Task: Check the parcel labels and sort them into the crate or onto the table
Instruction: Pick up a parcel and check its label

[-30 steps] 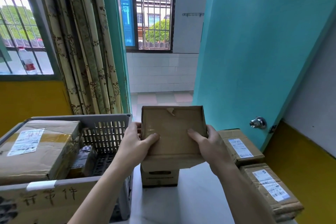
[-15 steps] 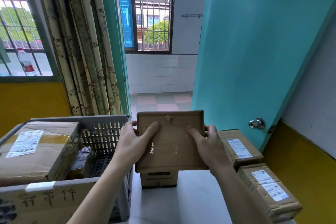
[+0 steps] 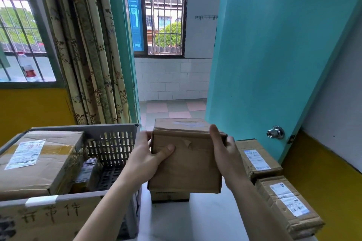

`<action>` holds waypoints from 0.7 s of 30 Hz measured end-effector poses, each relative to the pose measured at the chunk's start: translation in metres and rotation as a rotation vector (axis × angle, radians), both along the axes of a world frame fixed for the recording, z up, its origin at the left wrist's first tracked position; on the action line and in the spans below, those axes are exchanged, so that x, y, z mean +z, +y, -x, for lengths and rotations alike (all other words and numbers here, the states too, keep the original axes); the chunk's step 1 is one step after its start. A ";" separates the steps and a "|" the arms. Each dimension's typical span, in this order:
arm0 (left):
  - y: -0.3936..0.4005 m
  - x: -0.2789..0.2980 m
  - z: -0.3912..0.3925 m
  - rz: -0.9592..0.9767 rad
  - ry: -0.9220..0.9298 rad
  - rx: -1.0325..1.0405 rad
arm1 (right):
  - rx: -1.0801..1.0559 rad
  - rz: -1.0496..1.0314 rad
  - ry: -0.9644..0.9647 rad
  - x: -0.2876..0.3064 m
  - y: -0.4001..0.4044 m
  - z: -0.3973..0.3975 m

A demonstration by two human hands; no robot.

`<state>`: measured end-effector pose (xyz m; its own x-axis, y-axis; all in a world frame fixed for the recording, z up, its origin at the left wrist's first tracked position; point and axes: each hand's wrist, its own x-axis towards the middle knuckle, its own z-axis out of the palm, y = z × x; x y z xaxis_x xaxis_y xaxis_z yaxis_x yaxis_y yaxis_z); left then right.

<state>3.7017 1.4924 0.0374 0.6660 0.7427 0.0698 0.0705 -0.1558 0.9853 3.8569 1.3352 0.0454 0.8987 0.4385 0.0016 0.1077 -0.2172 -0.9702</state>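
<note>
I hold the parcel point(image 3: 186, 160) above the table point(image 3: 205, 219), left hand point(image 3: 145, 160) and right hand point(image 3: 225, 152) fingers clasping its sides; long axis left-right, broad face toward me.

Room of a home doubling as parcel sorting spot, floral curtain point(image 3: 94, 45) hanging beyond left hand point(image 3: 145, 160), barred window point(image 3: 164, 11) showing ahead, labelled parcels point(image 3: 258, 160) sitting right of right hand point(image 3: 225, 154)

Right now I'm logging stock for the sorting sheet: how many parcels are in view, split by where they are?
In hands: 1, the held box, left hand and right hand gripping its sides
In the crate: 2, big box and small packet
On the table: 3, box under the held one, near labelled box, far labelled box
Total: 6
</note>
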 end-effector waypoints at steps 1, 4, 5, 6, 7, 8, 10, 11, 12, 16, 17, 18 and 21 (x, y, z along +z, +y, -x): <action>-0.001 0.000 0.000 -0.005 -0.010 -0.010 | -0.026 0.005 0.005 0.000 0.001 -0.001; -0.005 0.006 0.001 0.054 -0.010 -0.021 | -0.069 -0.013 0.003 -0.005 0.003 -0.003; -0.007 0.009 0.001 0.073 0.018 -0.005 | -0.063 -0.009 -0.007 -0.007 0.004 -0.003; -0.007 0.011 -0.001 0.073 0.048 0.027 | -0.053 -0.009 -0.020 -0.009 0.004 -0.001; -0.005 0.010 -0.003 0.059 0.065 0.070 | -0.044 -0.013 -0.030 -0.010 0.004 0.002; -0.004 0.008 -0.006 0.046 0.068 0.112 | -0.036 -0.019 -0.034 -0.011 0.004 0.004; -0.002 0.003 -0.010 0.035 0.047 0.152 | -0.033 -0.029 -0.021 -0.009 0.004 0.006; -0.001 0.001 -0.011 0.041 0.030 0.155 | -0.030 -0.032 -0.012 -0.007 0.003 0.005; 0.001 -0.002 -0.011 0.058 0.010 0.156 | -0.020 -0.038 -0.003 -0.006 0.003 0.004; 0.004 -0.005 -0.012 0.094 -0.043 0.146 | -0.009 -0.051 -0.003 -0.008 0.004 0.001; 0.003 -0.005 -0.013 0.075 -0.038 0.144 | -0.008 -0.041 -0.016 -0.009 0.004 0.001; 0.001 -0.005 -0.013 0.044 -0.033 0.142 | 0.001 -0.035 -0.023 -0.010 0.005 0.002; -0.004 -0.004 -0.013 -0.012 -0.060 0.146 | 0.012 -0.039 -0.063 -0.010 0.005 0.003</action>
